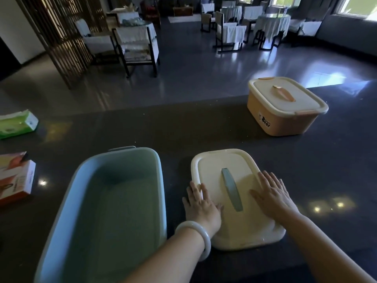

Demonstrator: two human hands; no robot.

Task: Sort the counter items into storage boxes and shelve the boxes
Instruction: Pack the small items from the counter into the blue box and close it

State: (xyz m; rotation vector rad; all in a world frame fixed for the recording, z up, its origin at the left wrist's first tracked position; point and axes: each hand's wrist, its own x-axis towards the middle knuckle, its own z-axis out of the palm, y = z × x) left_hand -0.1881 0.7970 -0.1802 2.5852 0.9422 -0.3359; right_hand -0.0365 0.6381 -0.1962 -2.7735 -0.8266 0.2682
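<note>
1. Blue-green storage box (114, 203), lower left of the dark counter (204, 127): it stands open and holds nothing, presumably so that items can go straight in.
2. Cream lid (234, 201) with blue-green handle (232, 189), lying flat on the counter just beside the box at its 3 o'clock: probably set aside within reach for closing the box later.
3. Left hand (201, 205), with a pale bangle (195, 237) at the wrist: fingers straight and relaxed, resting flat on the lid's left edge, gripping nothing.
4. Right hand (273, 193): likewise flat on the lid's right side, fingers spread, holding nothing.
5. Orange storage box (285, 107), at 1 o'clock from the lid, well apart: lid on.
6. Green tissue pack (17, 124) at 10 o'clock and red-and-white carton (15, 178) at 9 o'clock of the open box: seemingly the items awaiting sorting.
</note>
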